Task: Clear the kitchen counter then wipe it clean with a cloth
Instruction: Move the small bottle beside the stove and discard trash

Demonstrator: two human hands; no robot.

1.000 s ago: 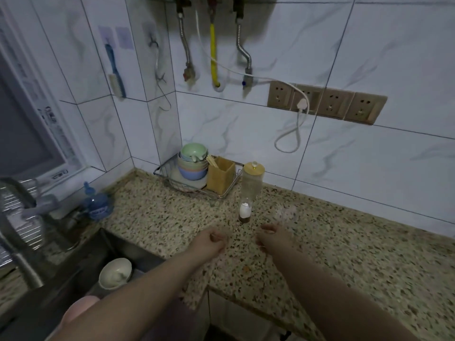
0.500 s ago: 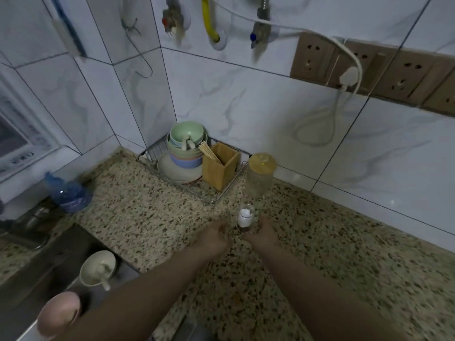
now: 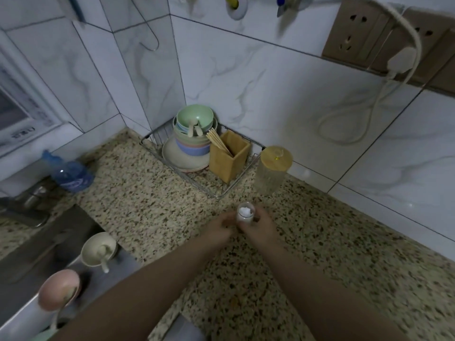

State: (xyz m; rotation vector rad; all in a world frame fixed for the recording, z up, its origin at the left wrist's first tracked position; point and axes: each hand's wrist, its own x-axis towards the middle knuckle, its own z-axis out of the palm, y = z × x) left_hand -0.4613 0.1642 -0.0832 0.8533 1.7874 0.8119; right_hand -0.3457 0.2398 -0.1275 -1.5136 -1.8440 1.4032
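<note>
A small clear jar (image 3: 245, 212) with white contents stands on the speckled stone counter (image 3: 152, 207). My left hand (image 3: 219, 226) and my right hand (image 3: 261, 225) both close around it from either side. Just behind it stands a tall ribbed glass jar with a wooden lid (image 3: 272, 172). No cloth is visible.
A wire rack (image 3: 221, 193) in the corner holds stacked pastel bowls (image 3: 194, 129), a plate and a wooden chopstick holder (image 3: 229, 156). A blue bottle (image 3: 70, 174) sits by the sink (image 3: 44, 244), which holds a cream bowl (image 3: 98, 249) and a pink bowl (image 3: 59, 289). Wall sockets (image 3: 357, 33) with a white cord (image 3: 384, 94) lie upper right.
Both hands moved forward from the open counter and closed in on the small jar. The camera tilted down and came nearer to the counter.
</note>
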